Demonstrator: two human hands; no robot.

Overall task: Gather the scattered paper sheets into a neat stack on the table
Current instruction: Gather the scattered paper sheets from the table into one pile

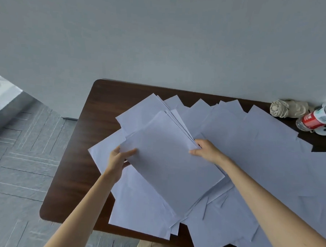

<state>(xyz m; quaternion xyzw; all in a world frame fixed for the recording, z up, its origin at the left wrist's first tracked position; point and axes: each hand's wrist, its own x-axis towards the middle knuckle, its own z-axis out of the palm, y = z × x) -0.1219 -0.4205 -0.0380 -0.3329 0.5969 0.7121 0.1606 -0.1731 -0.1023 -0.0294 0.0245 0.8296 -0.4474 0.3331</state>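
White paper sheets [269,159] strewn loose and overlapping over most of the dark brown table [72,175], from lower centre to the right edge of the frame. Over them at mid-frame, a fanned bundle [168,161] gripped on both sides: left hand [119,158] clamped on its left edge with thumb on top, right hand [205,150] clamped on its right edge. Farther back at upper right, just past the paper, a rolled beige cloth [288,108] beside a red-labelled plastic bottle [313,118], against a grey wall [162,39].
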